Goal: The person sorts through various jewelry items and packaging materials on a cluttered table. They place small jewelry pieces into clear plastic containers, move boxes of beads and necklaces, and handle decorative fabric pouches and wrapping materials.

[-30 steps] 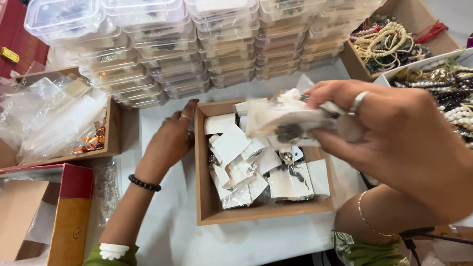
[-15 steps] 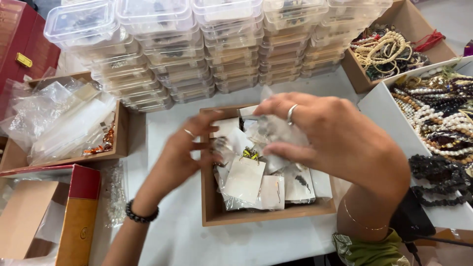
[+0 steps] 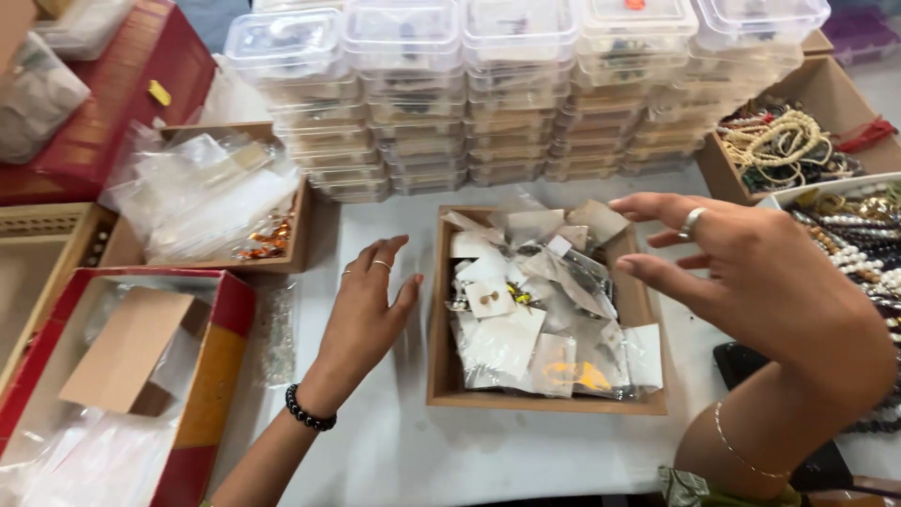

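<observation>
A shallow wooden tray (image 3: 439, 366) sits on the white table, filled with several small clear packets and white cards (image 3: 540, 310) carrying earrings. My left hand (image 3: 366, 314) rests flat on the table just left of the tray, fingers spread, holding nothing. It wears rings and a black bead bracelet at the wrist. My right hand (image 3: 751, 272) hovers above the tray's right edge, fingers stretched out to the left, holding nothing, with a silver ring on one finger.
Stacks of clear plastic boxes (image 3: 488, 94) line the back. A wooden tray with clear bags (image 3: 211, 202) stands at left, a red box (image 3: 202, 404) at front left. Boxes of bead necklaces (image 3: 788, 141) and bracelets (image 3: 854, 235) sit at right.
My right hand has let go of the bunch of packets, which now lie in the tray, and drew back to the right. My left hand has moved out of the tray onto the table.
</observation>
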